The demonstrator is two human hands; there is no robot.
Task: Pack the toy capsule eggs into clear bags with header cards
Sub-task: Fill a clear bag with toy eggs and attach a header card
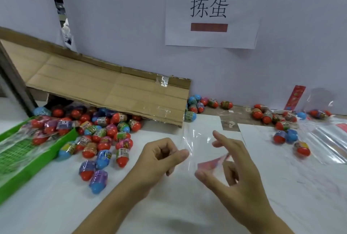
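My left hand [159, 160] pinches the left edge of a clear bag [195, 139] held up over the white table. A little to its right, my right hand [231, 160] pinches a red header card [212, 162] between thumb and middle fingers, at or inside the bag's lower part, with the index finger stretched out. A heap of toy capsule eggs [105, 136] in red, blue and purple lies at the left. More eggs [285, 136] lie scattered at the right.
A green crate [37, 160] with bagged eggs stands at the left edge. A cardboard sheet [105, 87] leans over the heap. Clear bags [326, 139] lie at the right, and a red card [294, 98] leans on the wall. A paper sign [210, 10] hangs above.
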